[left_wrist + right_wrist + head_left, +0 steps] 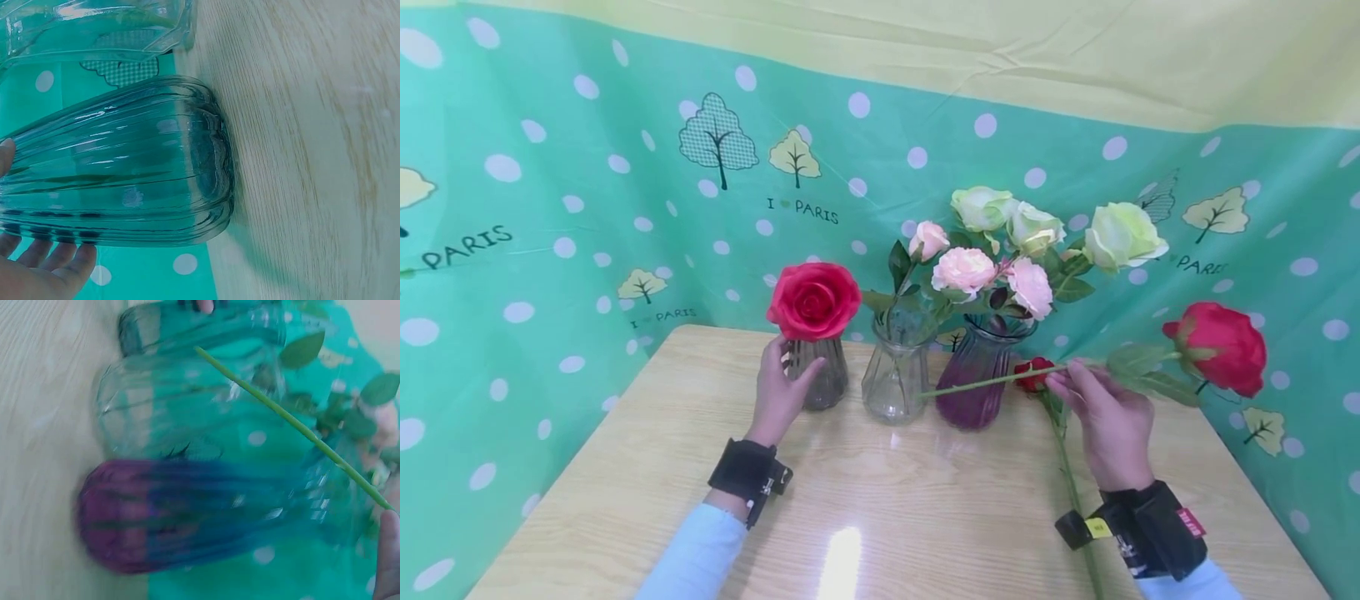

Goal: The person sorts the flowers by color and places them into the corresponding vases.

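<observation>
My left hand (781,390) holds a grey ribbed glass vase (827,379), with the thumb on one side and the fingers on the other. A red rose (815,302) stands in this vase. In the left wrist view the vase (125,169) rests on the table between thumb and fingers. My right hand (1111,429) pinches the stem of another red rose (1225,348) above the table. Its bloom points right, and the green stem (294,422) slants across the vases in the right wrist view. The stem's cut end is near a clear vase (887,392).
Pink roses (964,271) lean from the clear vase. White-green roses (1122,236) rise behind, around a purple vase (973,387). A further red rose (1034,375) lies on the wooden table (880,517) beside my right hand. A green polka-dot cloth (625,208) hangs behind.
</observation>
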Demonstrator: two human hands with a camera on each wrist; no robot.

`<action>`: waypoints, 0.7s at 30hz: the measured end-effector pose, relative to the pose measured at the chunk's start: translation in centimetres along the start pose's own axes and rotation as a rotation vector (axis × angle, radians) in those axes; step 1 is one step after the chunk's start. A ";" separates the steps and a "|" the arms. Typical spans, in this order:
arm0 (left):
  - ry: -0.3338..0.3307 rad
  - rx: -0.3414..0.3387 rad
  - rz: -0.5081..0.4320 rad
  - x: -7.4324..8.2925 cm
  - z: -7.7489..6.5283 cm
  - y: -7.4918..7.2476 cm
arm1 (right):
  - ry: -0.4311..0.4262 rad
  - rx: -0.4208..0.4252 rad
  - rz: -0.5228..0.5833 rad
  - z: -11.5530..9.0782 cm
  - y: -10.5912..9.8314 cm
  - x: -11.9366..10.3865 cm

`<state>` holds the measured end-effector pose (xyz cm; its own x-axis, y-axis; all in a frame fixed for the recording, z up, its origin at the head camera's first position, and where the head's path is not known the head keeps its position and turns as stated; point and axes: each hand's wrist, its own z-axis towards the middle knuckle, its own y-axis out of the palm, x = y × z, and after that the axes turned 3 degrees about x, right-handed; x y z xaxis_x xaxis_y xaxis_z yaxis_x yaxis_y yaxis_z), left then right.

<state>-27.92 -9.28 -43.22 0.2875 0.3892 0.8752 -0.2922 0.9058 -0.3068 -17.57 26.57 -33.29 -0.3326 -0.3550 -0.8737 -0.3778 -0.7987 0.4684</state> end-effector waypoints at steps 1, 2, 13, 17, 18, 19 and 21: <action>-0.001 0.000 0.001 0.0 0.0 0.0 | -0.035 -0.005 0.033 -0.2 0.4 -0.1; 0.000 0.000 0.002 0.0 0.0 0.0 | -0.067 -0.027 0.071 -0.4 0.8 -0.1; 0.006 -0.004 -0.003 0.0 0.0 0.0 | -0.239 -0.209 0.329 -1.3 5.8 0.1; 0.007 -0.011 -0.003 0.0 0.0 -0.1 | -0.257 -0.200 0.344 -1.3 7.5 0.3; 0.006 -0.012 -0.003 0.0 0.0 -0.1 | -0.258 -0.206 0.352 -1.4 7.8 0.4; 0.006 -0.013 -0.003 0.0 0.0 -0.1 | -0.260 -0.209 0.348 -1.4 8.1 0.4; 0.005 -0.012 -0.003 0.0 0.0 0.0 | -0.258 -0.214 0.336 -1.5 8.6 0.6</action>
<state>-27.91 -9.31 -43.17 0.2925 0.3874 0.8743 -0.2802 0.9089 -0.3090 -19.73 18.82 -29.99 -0.6195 -0.5003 -0.6050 -0.0349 -0.7524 0.6578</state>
